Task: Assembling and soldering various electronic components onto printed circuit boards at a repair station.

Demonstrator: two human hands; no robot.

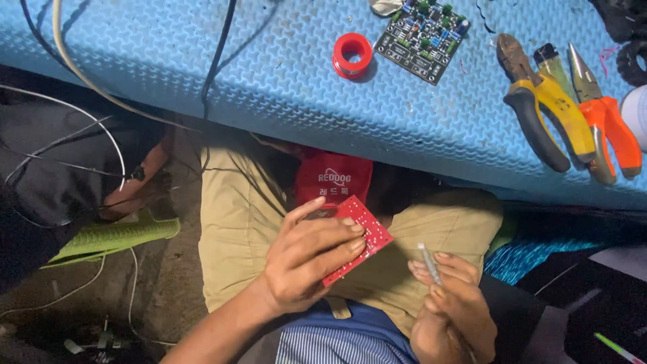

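My left hand (306,259) grips a small red circuit board (360,232) over my lap, fingers curled across its face. To its right, my right hand (451,296) holds a thin grey pen-like tool (429,263), tip pointing up toward the board but apart from it. Both hands hang below the edge of a blue textured bench mat (283,81). Under them are my khaki trousers and a red bag.
On the mat lie a red solder spool (352,54), a dark populated circuit board (422,37), yellow-handled pliers (542,101) and orange-handled pliers (606,118). Black and white cables (214,61) hang over the mat's left side. A green sandal (114,236) rests on the floor at left.
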